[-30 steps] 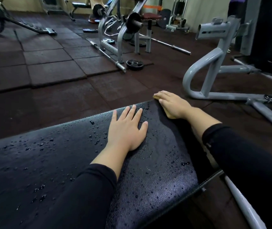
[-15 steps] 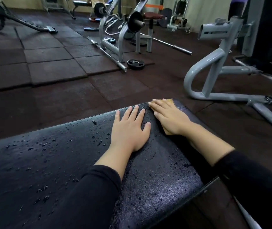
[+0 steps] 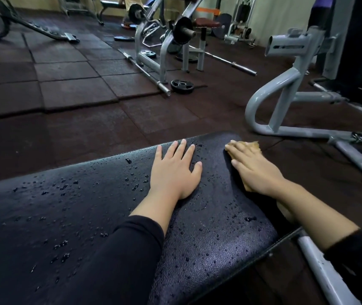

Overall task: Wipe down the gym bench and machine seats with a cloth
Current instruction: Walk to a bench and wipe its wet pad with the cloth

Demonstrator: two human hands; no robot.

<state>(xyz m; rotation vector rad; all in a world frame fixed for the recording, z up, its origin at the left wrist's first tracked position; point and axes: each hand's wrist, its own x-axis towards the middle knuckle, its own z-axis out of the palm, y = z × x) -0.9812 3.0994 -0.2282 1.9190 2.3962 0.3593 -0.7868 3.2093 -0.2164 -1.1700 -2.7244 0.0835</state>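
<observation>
1. Your left hand [image 3: 175, 170] lies flat on the wet black bench pad [image 3: 76, 216], fingers straight and spread, grasping nothing.
2. Your right hand [image 3: 252, 168] presses the tan cloth [image 3: 255, 145] against the pad's right edge with straight fingers — the cloth shows past your fingertips.
3. Water droplets [image 3: 136, 183] bead on the pad to the left of your left hand.

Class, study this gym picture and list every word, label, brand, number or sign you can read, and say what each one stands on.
No readable text anywhere.
Weight plate on the floor: any raised marks are too small and blurred to read.
Grey machine frame: no label shows.
Black bench pad: only water drops, no print.
Cloth under the right hand: plain.
Left hand and the sleeves: no writing.
</observation>
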